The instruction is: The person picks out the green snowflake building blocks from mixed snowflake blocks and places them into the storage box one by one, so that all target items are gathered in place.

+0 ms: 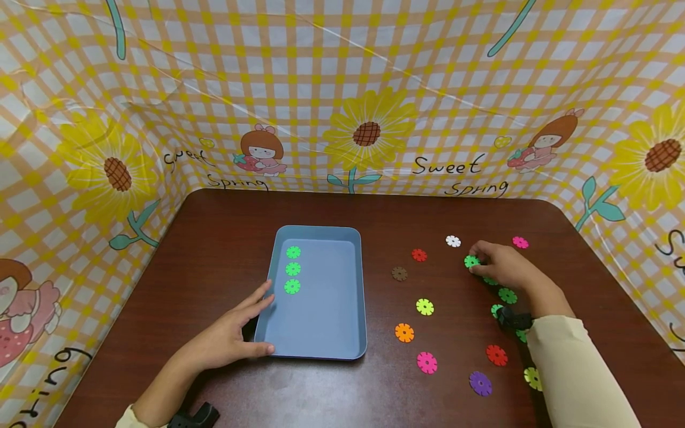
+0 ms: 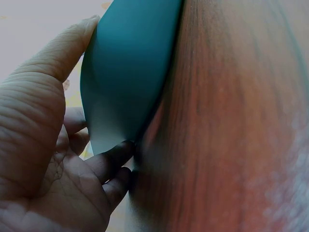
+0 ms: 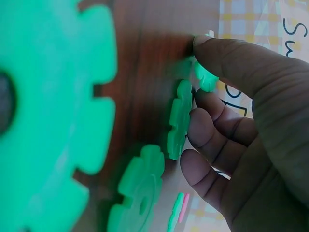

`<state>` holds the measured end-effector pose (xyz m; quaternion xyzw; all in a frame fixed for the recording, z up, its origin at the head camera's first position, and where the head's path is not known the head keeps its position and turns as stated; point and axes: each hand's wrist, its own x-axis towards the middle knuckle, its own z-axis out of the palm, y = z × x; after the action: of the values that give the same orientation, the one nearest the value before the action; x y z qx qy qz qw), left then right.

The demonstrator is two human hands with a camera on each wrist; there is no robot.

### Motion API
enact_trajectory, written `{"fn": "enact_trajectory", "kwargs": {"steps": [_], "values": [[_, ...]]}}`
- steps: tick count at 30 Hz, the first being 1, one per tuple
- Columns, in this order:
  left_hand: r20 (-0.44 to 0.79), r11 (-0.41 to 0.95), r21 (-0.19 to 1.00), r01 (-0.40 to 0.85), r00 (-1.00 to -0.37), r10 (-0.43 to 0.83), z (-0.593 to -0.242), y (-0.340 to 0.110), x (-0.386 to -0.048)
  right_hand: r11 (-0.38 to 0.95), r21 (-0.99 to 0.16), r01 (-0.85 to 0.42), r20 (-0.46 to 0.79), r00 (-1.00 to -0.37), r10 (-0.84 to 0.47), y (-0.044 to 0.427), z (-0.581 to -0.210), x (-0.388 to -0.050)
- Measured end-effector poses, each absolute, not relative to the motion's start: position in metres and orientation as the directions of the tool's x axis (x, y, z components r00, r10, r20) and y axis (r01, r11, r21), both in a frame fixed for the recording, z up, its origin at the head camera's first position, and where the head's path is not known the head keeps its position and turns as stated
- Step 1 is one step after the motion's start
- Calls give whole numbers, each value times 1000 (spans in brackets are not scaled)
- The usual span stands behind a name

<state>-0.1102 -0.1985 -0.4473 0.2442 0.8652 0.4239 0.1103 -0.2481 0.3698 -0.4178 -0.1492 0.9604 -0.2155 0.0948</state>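
Three green notched discs [image 1: 292,269] lie in a column along the left side of the blue-grey tray [image 1: 326,297]. My left hand [image 1: 227,336] rests at the tray's left edge, fingers spread and fairly straight; the left wrist view shows thumb and fingertips touching the tray's wall [image 2: 128,63]. At the right, my right hand [image 1: 505,270] pinches a green disc [image 1: 471,261] between thumb and fingers. Other green discs [image 1: 507,295] lie beneath and beside that hand and wrist. In the right wrist view, the pinched disc [image 3: 206,78] shows partly behind the thumb.
Between tray and right arm lie discs in brown [image 1: 399,274], red [image 1: 420,255], yellow [image 1: 425,307], orange [image 1: 404,333] and pink [image 1: 427,362]. White [image 1: 453,241] and pink [image 1: 520,242] discs lie farther back; purple [image 1: 480,383] and red [image 1: 496,355] ones nearer. Patterned cloth [image 1: 342,77] stands behind the table.
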Motion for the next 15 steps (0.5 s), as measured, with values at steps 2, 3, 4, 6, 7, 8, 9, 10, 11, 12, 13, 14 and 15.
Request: {"fn": "enact_trajectory", "kwargs": {"steps": [2,3,4,6,7,8,9,10,11,12,13,14,15], "values": [[16,522,787,328,-857,514,-447,-198,-110,861,-445,-246,-118,-937,-328,369,-417,-248],[17,522,787,328,-858,514,-447,-198,-110,861,-445,-246,-117,-937,-328,369,-417,-248],[17,522,787,328,-858,513,-447,-198,-110,859,-448,-248,-119,-936,-332,369,-417,-248],[16,522,787,328,-858,514,-446,-198,-110,859,-447,-249,-124,-934,-335,369,-418,-248],[15,524,786,328,-857,514,-447,-198,-110,861,-443,-250,-126,-933,-336,369,-419,-249],[13,522,788,326,-857,515,-447,-198,-110,863,-437,-254,-127,-932,-339,369,-419,-249],[12,522,789,325,-857,515,-447,-198,-110,864,-433,-257,-128,-931,-341,369,-420,-249],[9,522,790,322,-857,515,-447,-198,-110,866,-430,-256,-132,-931,-341,369,-420,-250],[8,521,791,320,-857,515,-446,-198,-110,867,-428,-255,-134,-931,-340,369,-420,-250],[6,519,794,317,-858,514,-446,-198,-110,868,-427,-253,-136,-931,-339,370,-420,-250],[8,522,790,321,-857,515,-447,-198,-110,868,-430,-249,-138,-932,-336,369,-419,-250],[8,520,793,318,-858,514,-446,-198,-110,868,-432,-247,-140,-932,-335,369,-419,-250],[6,520,794,316,-859,513,-446,-198,-110,866,-436,-245,-142,-931,-335,369,-419,-250]]}}
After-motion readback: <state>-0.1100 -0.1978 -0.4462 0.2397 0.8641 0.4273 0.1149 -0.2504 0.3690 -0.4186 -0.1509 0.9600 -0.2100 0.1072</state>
